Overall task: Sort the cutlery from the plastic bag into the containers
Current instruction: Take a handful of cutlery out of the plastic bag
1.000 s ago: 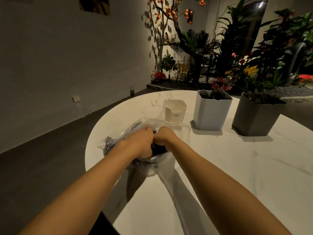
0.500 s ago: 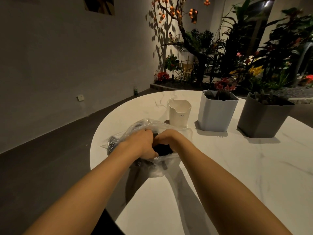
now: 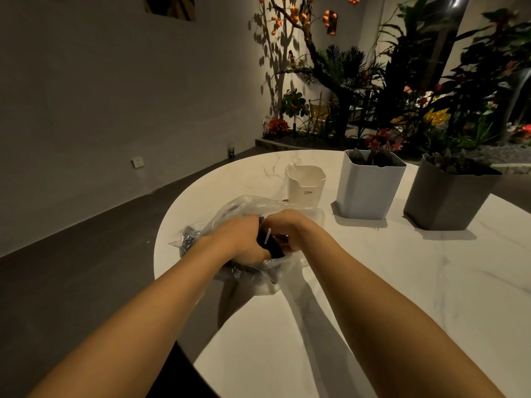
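One plastic bag (image 3: 227, 222) of dark cutlery (image 3: 271, 247) lies near the table's (image 3: 402, 282) left edge. We note the left hand (image 3: 244, 239) and right hand (image 3: 290, 228) both clenching its mouth, probably to spread it open. Three containers (image 3: 369, 188) stand just beyond, handy for sorting.

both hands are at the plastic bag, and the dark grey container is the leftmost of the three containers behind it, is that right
Not quite. The head view shows the dark grey container rightmost of the three; the small cream container is leftmost, the white container between them. The left hand and right hand are indeed at the plastic bag.
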`<state>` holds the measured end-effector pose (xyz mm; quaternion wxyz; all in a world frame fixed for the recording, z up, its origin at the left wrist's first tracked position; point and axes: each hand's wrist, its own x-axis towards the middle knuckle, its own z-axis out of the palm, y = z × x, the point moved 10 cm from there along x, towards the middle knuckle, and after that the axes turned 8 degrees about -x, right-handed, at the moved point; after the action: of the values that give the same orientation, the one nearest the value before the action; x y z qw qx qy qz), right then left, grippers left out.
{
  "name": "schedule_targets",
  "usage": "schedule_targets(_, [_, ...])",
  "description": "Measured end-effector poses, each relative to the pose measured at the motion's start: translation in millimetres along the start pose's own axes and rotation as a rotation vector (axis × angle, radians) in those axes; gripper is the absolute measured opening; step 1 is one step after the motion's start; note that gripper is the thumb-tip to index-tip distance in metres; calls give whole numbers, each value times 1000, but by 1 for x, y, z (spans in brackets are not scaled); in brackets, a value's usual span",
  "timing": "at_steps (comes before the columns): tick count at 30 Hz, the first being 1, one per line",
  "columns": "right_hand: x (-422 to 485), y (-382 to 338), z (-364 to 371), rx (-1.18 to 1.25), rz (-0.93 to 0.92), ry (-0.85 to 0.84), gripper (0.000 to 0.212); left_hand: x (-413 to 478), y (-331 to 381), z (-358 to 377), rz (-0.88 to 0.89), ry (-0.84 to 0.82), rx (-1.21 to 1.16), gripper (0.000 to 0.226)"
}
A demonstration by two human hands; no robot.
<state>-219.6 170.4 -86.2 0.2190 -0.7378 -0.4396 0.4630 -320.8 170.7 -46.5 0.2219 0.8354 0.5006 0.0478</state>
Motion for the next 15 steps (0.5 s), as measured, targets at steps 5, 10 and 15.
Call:
schedule_targets(5, [2, -19, 3, -354, -75, 53, 24, 3, -1, 3, -8, -32, -131, 50])
schedule_targets(10, [23, -21, 13, -597, -100, 111, 19, 4, -13, 3, -54, -44, -139, 56])
schedule_targets(15, [22, -26, 14, -728, -66, 96, 22, 7, -22, -10, -67, 65, -150, 40])
